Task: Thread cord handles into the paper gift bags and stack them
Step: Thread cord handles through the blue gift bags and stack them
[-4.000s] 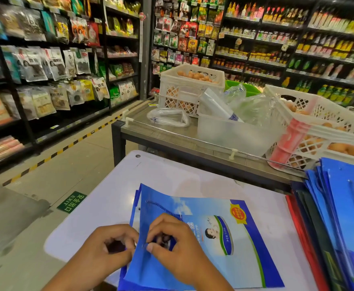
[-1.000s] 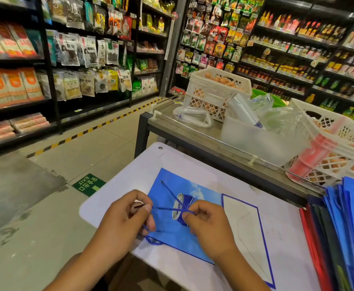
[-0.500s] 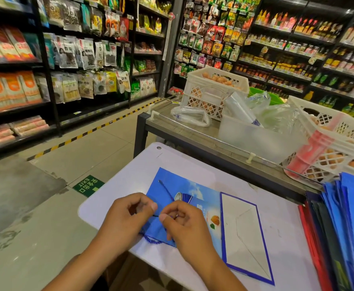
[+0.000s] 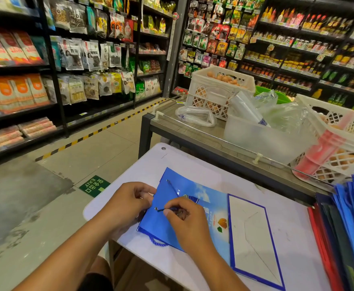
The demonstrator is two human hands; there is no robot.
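Fingers of your right hand (image 4: 185, 217) pinch the dark blue cord (image 4: 167, 209) at the flat blue paper gift bag's (image 4: 192, 206) eyelet; your left hand (image 4: 127, 203) grips its edge.

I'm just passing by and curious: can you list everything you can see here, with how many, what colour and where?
gift bag: one, blue, flat on the white table, its white folded base to the right
cord: one visible, dark blue, lying on the bag, its tip at an eyelet hole
bag stack: many, blue and red, right edge of the table
white table: one, under the bag
metal counter: one, grey, behind the table
egg crates: two, white lattice, on the counter
plastic tub: one, translucent white, between the crates, holding clear plastic bags
shelves: several, dark, stocked with packets and bottles
left hand: holds the bag's edge
right hand: pinches the cord's tip
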